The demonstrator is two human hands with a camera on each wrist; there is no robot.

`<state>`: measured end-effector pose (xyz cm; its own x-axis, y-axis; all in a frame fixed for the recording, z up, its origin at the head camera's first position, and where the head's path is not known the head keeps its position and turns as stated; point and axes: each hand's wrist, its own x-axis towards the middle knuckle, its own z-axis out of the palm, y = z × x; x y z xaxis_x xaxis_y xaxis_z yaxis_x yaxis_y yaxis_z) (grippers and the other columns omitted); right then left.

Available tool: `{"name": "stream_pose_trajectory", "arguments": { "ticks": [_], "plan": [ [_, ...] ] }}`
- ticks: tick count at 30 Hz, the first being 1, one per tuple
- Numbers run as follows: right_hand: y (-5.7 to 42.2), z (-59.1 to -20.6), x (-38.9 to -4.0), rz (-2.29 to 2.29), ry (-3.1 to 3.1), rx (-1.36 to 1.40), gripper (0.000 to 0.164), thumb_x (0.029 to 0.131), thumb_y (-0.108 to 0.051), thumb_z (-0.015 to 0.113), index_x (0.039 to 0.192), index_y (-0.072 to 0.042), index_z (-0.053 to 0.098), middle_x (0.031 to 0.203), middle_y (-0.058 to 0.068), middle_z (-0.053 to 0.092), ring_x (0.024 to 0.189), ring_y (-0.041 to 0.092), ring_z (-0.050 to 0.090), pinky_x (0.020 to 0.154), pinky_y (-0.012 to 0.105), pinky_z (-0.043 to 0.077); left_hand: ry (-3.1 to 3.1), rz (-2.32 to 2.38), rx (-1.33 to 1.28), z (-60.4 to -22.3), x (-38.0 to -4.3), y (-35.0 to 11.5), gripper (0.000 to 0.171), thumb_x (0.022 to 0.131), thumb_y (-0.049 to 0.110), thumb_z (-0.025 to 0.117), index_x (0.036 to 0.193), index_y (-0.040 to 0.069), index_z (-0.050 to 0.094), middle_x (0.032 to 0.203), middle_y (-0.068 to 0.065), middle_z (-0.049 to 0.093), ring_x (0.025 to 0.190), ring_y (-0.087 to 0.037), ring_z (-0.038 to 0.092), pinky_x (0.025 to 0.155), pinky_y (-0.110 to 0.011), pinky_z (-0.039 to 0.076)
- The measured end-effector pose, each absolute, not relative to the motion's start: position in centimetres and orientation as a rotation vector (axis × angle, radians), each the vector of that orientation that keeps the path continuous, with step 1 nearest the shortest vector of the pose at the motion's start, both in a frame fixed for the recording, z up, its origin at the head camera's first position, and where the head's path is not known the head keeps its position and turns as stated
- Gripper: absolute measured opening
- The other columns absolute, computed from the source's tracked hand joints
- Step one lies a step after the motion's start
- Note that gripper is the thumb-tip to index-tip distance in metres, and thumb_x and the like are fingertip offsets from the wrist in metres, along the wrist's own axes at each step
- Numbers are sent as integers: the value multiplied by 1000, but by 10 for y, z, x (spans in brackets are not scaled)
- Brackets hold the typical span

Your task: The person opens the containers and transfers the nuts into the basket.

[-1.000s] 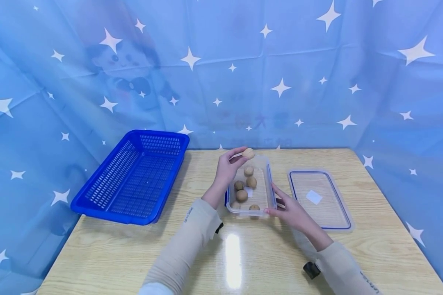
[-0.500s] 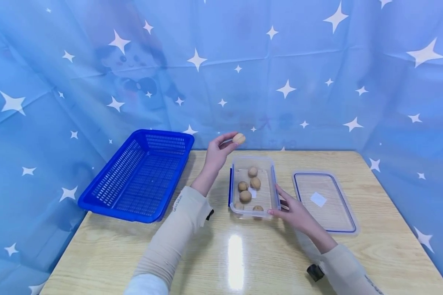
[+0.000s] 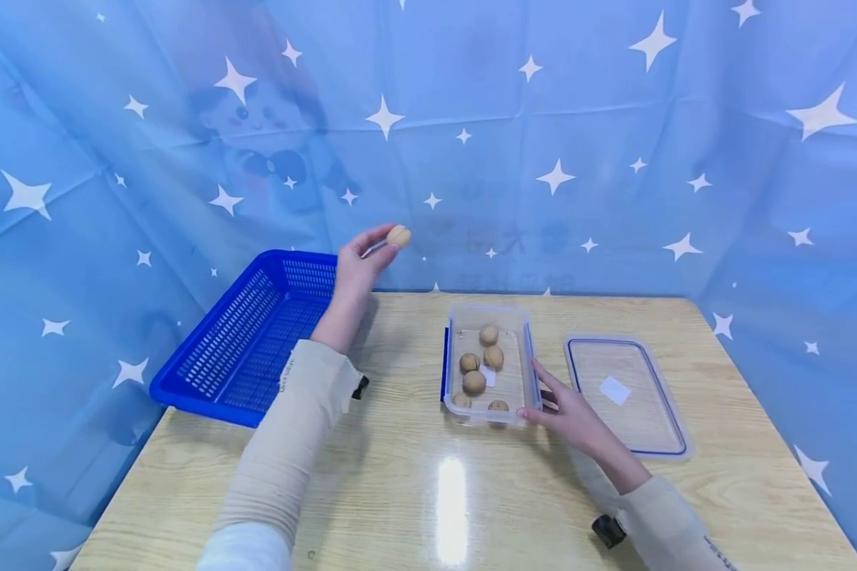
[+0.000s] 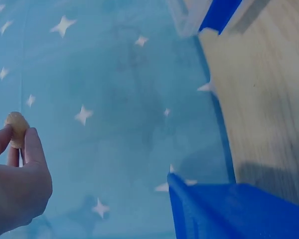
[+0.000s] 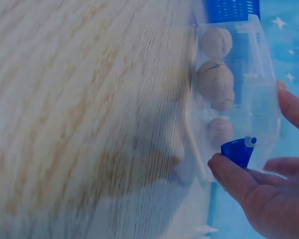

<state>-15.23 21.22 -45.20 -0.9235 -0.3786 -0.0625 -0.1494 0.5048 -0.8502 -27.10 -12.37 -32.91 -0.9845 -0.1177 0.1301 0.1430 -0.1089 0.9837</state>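
My left hand pinches a pale walnut between thumb and fingertips, held up in the air beside the right rim of the blue basket. In the left wrist view the walnut shows against the backdrop. My right hand grips the right front corner of a clear plastic food container, thumb at the front and fingers along the side. Several walnuts lie inside it. In the right wrist view the thumb is at a blue clip of the container.
A clear lid with a blue seal and a white label lies on the wooden table right of the container. A blue starry cloth hangs behind the table. My left forearm crosses in front of the basket's right part.
My left hand has lifted the walnut from over the container and carried it left and up to the basket's side. The right hand stays on the container.
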Motion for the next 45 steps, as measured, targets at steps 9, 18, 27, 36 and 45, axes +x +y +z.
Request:
{"name": "stream_pose_trajectory", "arguments": {
  "ticks": [9,18,27,36,45],
  "plan": [
    [214,-454,-151,-1377,2524,-452,90,95,-22,68,158,1,8,161,36,9,137,58,35,109,55,40,-1898,-2263,191,-324,-271,-174,41,96,10,65,137,11,60,143,-10,56,129,-22,58,109,-29,49],
    [212,-456,-153,-1388,2523,-471,90,95,-22,68,158,2,9,161,35,11,138,57,35,109,54,41,-1868,-2204,347,-326,-270,-225,43,96,13,66,138,12,59,135,-3,56,128,-20,57,108,-23,48],
    [213,-454,-154,-1359,2546,-470,90,95,-23,69,158,1,10,161,35,13,138,55,36,109,54,42,-2151,-2092,475,-357,-269,-245,47,98,18,62,144,13,53,143,-6,53,133,-20,54,114,-30,44],
    [213,-456,-153,-1378,2531,-461,91,94,-23,69,158,1,9,161,34,12,138,56,35,109,54,42,-2541,-2059,372,-393,-274,-235,48,101,5,54,148,1,45,151,-22,45,137,-35,50,115,-41,43],
    [214,-456,-153,-1392,2516,-463,90,95,-23,68,159,-1,9,161,34,12,138,56,36,110,55,42,-2580,-2193,239,-405,-274,-225,47,103,3,50,148,-2,41,150,-26,43,138,-40,48,116,-46,41]
  ]
}}
